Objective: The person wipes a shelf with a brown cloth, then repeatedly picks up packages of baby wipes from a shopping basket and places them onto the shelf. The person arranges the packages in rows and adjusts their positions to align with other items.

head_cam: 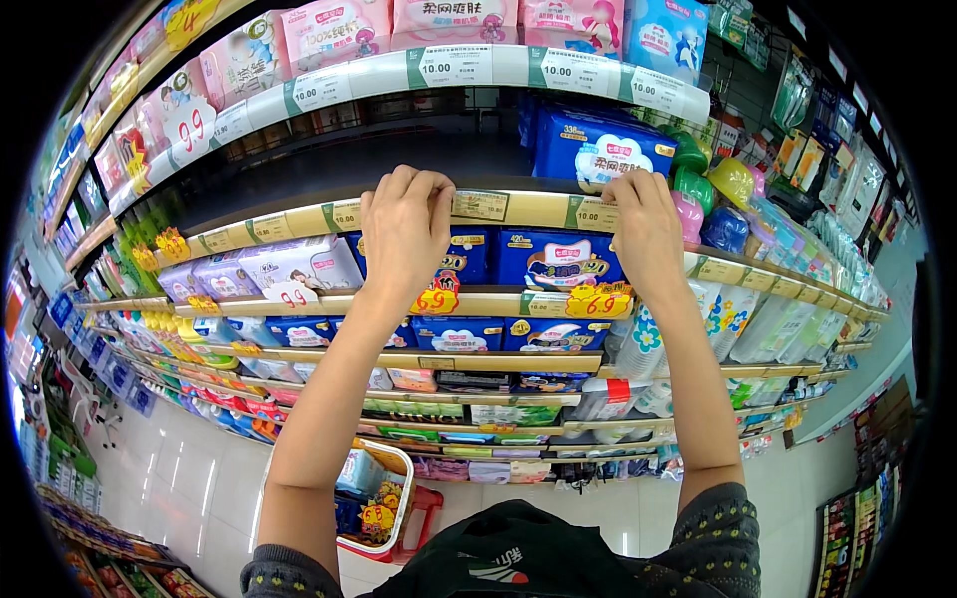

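Note:
In front of me runs a shelf's cream price rail with paper price tags in it. The fingers of my left hand curl over its top edge, beside a dark-bordered price tag. Further right, my right hand has its bent fingertips at the same rail, just below a dark blue sanitary pad pack on the shelf. The fingertips of both hands are partly hidden. The dark shelf board shows bare to the left of the pack.
Pink packs stand on the shelf above. Blue packs fill the shelf below the rail, with yellow-red price signs. Plastic bowls sit at right. A shopping basket with packs stands on the tiled floor.

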The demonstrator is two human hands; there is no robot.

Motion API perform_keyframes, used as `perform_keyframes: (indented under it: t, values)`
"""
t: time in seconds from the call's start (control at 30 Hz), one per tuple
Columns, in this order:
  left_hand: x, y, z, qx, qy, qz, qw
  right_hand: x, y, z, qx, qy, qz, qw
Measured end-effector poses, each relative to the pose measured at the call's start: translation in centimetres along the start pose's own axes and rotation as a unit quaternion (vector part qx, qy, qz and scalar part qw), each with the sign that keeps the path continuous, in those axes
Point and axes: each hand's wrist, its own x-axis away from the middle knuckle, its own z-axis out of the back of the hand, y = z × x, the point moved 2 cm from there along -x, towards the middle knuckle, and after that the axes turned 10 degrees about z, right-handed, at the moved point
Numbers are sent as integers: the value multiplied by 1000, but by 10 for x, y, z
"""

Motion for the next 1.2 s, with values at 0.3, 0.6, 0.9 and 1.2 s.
perform_keyframes:
  t: [0.3, 0.6, 0.9, 1.2]
  values:
    - [1, -1, 2, 13, 19, -5, 1000, -5, -14, 0, 4, 14, -19, 1000]
    - [5, -1, -1, 26, 27, 11, 999, -41, -74, -24, -201, 25, 4, 979]
    - [15, -12, 8, 49, 45, 1, 998, -54, -92, -41, -140, 27, -2, 990]
    - [49, -69, 52, -44, 57, 69, 995, -61, -96, -42, -131, 18, -21, 991]
